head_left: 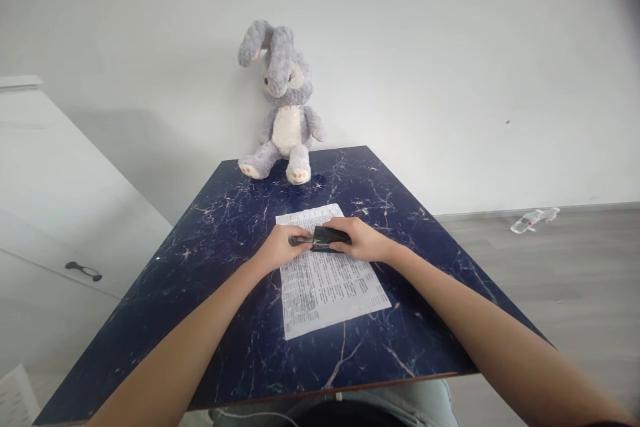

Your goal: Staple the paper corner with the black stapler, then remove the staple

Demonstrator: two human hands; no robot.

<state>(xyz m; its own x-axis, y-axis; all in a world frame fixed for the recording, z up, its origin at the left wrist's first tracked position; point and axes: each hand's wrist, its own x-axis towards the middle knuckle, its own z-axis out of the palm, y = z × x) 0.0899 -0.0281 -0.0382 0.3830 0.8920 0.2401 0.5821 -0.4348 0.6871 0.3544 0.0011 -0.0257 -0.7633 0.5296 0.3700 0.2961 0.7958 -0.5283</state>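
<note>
A black stapler (327, 239) is held level above a printed sheet of paper (325, 293), both of which are at the middle of the table. My right hand (366, 239) wraps around the stapler's dark body from the right, thumb on the near side and fingers on the far side. From the left, my left hand (283, 247) pinches a slim, shiny part at the stapler's other end. The exact shape of that part is too small to make out. Beneath both hands, part of the paper's printed text is covered.
The dark blue marbled table (240, 327) reaches to the wall. A grey plush rabbit (287, 113) sits at its far edge. White drawers with a dark handle (83, 271) stand at left. A clear plastic item (534, 220) lies on the floor at right.
</note>
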